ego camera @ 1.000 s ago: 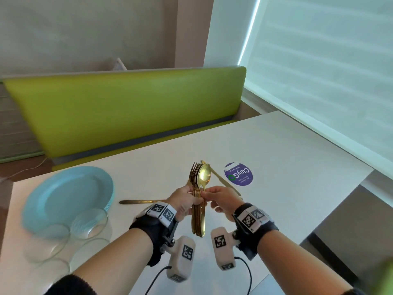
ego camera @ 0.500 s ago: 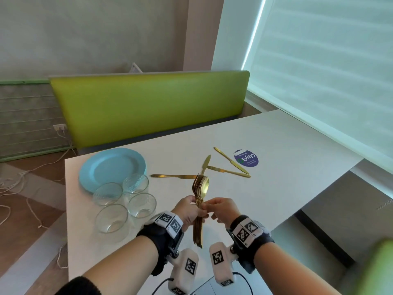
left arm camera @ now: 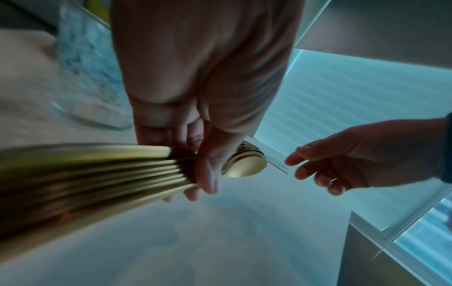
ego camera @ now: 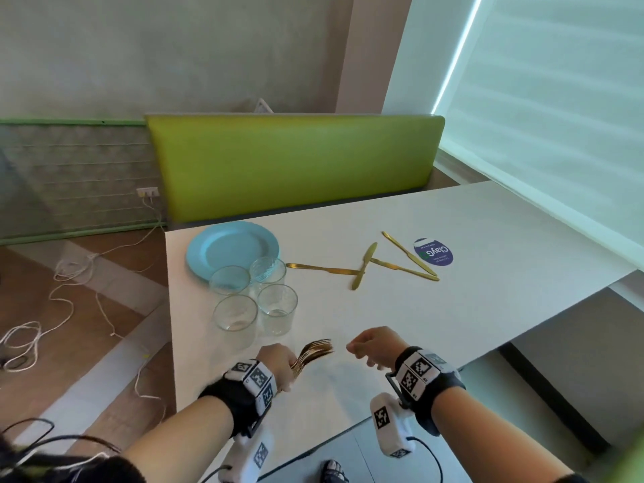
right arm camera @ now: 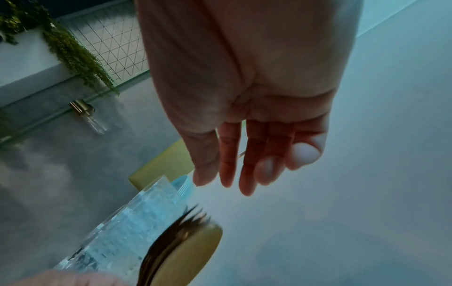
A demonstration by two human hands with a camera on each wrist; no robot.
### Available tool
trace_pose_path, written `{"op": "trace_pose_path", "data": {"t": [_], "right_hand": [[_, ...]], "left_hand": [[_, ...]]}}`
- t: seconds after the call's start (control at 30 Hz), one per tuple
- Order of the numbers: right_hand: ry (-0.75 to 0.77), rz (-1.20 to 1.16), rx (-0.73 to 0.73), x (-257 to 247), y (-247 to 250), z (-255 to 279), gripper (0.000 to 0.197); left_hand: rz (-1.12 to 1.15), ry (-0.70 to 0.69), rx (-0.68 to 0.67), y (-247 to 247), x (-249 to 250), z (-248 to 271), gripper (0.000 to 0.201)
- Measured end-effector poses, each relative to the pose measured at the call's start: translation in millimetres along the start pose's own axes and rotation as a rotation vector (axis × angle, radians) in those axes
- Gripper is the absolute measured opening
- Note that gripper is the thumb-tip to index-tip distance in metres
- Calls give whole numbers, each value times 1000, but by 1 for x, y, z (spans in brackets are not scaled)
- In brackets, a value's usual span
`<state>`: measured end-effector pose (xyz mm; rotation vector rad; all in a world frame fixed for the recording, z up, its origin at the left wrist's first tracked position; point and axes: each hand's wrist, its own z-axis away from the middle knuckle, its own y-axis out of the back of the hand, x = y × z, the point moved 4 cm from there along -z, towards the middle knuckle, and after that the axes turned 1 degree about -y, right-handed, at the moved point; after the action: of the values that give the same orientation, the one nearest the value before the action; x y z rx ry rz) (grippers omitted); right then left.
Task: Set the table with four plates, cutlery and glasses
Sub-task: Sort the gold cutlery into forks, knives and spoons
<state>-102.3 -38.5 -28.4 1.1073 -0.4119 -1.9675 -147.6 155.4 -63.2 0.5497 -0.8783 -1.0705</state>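
My left hand (ego camera: pixel 278 360) grips a bundle of gold forks and spoons (ego camera: pixel 312 353) by the handles, low over the white table (ego camera: pixel 488 273) near its front edge. The handles (left arm camera: pixel 85 168) run back towards the wrist and a spoon bowl (left arm camera: pixel 244 164) shows past the thumb. My right hand (ego camera: pixel 374 345) hovers just to the right, fingers relaxed, holding nothing (right arm camera: pixel 244 154). Several gold knives (ego camera: pixel 362 268) lie scattered at the table's middle. A stack of light blue plates (ego camera: pixel 231 247) sits at the far left, with several clear glasses (ego camera: pixel 256 301) in front of it.
A purple round sticker (ego camera: pixel 434 252) is on the table beside the knives. A green bench back (ego camera: pixel 296 162) runs behind the table. Cables (ego camera: pixel 69 291) lie on the floor to the left. A blinded window is on the right.
My right hand has let go of the cutlery bundle and moved right. My left hand has tipped the bundle from upright to nearly flat and lowered it. The head view has pulled back.
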Motion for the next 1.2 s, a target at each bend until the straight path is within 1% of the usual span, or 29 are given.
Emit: {"op": "trace_pose_path", "data": {"t": [0.07,0.13,0.3,0.37,0.47,0.57,0.6,0.67,0.7,0.8,0.97,1.2], "right_hand": [[4,35,4,-2,0,-1,13],[11,80,4,-4,-2,-1,13],[24,109,5,-4,-7,0,14],[19,114,3,-2,-10,1,13],[6,121,2,4,-12,1,14],[-3,123,4,9,-11,3,14],[-6,124,7,11,-10,5,14],[-14,128,14,16,-8,7,14],[-20,126,17,18,-6,7,14],[-39,121,28,26,-1,10,15],[-48,122,49,35,6,13,14],[-64,131,64,39,15,12,15]], "left_hand": [[-105,4,-30,-2,-13,4,42],[-165,8,-22,-4,-24,8,38],[-198,14,36,-12,-47,12,49],[-202,-8,61,-13,-51,13,48],[-189,-19,84,-14,-53,12,39],[-192,19,95,-13,-53,13,19],[-194,29,108,-12,-53,14,21],[-213,34,133,-11,-51,15,35],[-222,28,145,-9,-50,16,39],[-224,27,150,-9,-49,16,45],[-231,117,145,-12,-48,16,48],[-228,140,120,-6,-42,16,42]]}}
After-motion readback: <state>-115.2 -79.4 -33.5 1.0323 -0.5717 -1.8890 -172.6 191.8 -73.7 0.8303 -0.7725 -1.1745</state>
